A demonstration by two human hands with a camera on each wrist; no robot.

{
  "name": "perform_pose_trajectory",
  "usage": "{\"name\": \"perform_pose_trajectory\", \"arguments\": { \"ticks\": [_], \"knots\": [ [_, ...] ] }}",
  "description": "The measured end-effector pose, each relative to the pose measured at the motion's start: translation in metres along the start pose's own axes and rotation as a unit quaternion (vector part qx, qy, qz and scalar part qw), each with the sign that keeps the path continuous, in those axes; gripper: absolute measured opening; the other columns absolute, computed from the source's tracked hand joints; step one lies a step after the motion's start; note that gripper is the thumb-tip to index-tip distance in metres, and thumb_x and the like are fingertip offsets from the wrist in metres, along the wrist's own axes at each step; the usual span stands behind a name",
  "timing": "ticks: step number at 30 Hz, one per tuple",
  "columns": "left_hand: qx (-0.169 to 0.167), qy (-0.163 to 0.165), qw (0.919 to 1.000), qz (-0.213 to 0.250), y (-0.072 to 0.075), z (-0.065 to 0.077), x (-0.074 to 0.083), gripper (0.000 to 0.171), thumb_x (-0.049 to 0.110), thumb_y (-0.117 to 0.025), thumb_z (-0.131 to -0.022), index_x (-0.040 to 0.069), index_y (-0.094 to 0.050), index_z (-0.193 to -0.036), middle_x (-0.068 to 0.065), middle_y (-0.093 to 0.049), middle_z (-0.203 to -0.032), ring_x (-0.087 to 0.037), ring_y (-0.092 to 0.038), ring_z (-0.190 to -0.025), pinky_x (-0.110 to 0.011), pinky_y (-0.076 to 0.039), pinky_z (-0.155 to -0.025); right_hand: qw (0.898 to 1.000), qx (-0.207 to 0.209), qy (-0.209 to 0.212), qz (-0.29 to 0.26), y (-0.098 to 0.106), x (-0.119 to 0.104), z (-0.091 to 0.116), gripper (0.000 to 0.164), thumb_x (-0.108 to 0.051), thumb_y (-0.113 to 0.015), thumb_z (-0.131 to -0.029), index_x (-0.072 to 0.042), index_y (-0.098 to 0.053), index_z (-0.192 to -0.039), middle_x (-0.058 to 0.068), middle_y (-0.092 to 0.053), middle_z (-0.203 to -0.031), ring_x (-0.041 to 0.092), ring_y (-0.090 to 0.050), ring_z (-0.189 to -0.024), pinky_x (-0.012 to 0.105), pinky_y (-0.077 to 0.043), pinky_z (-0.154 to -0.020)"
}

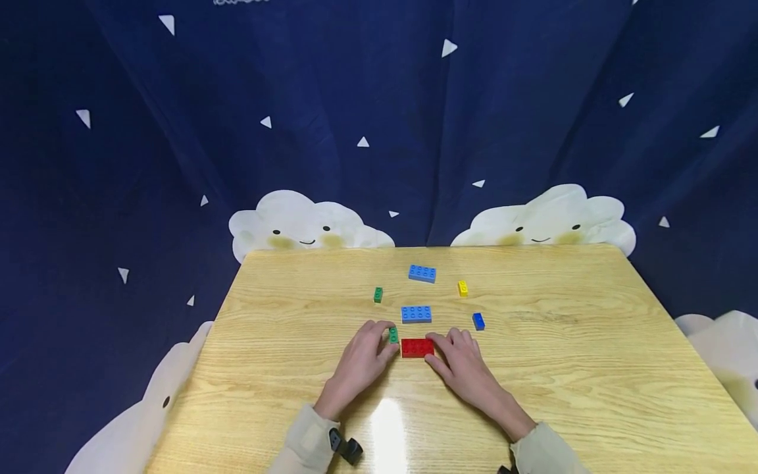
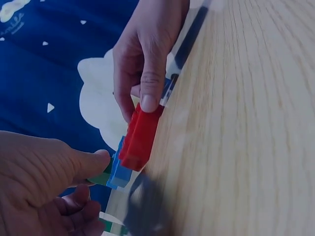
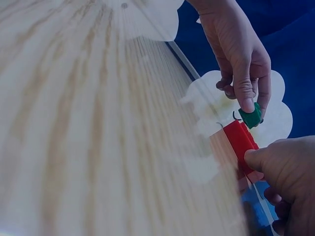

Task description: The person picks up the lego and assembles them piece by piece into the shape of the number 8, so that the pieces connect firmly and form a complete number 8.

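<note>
My left hand (image 1: 361, 352) pinches a small green brick (image 1: 393, 335) between thumb and index finger, just left of a red brick (image 1: 417, 347). In the right wrist view, the green brick (image 3: 251, 115) appears lifted a little off the table. With thumb and index finger, my right hand (image 1: 468, 368) grips the right end of the red brick, which lies lengthwise from left to right. Its red side (image 2: 142, 140) faces the left wrist camera. Just behind the red one sits a blue eight-stud brick (image 1: 416, 314).
Farther back on the wooden table (image 1: 284, 309) are another blue brick (image 1: 422, 273), a small green brick (image 1: 378, 294) and a small yellow brick (image 1: 462, 288). A small dark blue brick (image 1: 478, 321) lies right of centre. A navy curtain (image 1: 403, 118) hangs behind the table.
</note>
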State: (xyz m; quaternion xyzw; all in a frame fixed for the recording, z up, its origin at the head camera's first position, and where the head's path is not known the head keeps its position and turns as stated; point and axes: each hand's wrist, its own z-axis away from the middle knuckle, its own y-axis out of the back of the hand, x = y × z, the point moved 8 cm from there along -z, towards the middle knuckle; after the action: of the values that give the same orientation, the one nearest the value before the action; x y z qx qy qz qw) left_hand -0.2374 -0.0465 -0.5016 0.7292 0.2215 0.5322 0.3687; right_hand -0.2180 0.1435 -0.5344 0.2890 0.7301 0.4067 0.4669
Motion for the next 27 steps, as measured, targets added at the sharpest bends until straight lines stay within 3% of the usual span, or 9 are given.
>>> {"name": "perform_pose_trajectory", "arguments": {
  "ticks": [11,27],
  "knots": [
    [-0.019,-0.006,0.9998,0.01,-0.007,0.004,0.006,0.038,0.024,-0.076,-0.098,0.011,-0.068,-0.132,0.003,-0.048,-0.083,-0.011,-0.042,-0.069,-0.023,-0.035,-0.056,1.0,0.004,0.001,-0.003,-0.001,-0.002,0.0,0.04,-0.032,-0.072,-0.1,-0.013,-0.067,-0.135,-0.007,-0.044,-0.09,0.015,-0.033,-0.085,0.032,-0.026,-0.076],
    [-0.031,-0.015,0.9994,0.008,-0.015,0.005,0.008,0.039,0.025,-0.077,-0.097,0.012,-0.068,-0.133,0.0,-0.053,-0.086,-0.011,-0.044,-0.07,-0.024,-0.037,-0.057,1.0,-0.003,-0.002,-0.001,-0.001,-0.003,0.0,0.041,-0.031,-0.072,-0.101,-0.011,-0.066,-0.136,-0.006,-0.045,-0.091,0.016,-0.033,-0.084,0.033,-0.026,-0.075]
  ]
}}
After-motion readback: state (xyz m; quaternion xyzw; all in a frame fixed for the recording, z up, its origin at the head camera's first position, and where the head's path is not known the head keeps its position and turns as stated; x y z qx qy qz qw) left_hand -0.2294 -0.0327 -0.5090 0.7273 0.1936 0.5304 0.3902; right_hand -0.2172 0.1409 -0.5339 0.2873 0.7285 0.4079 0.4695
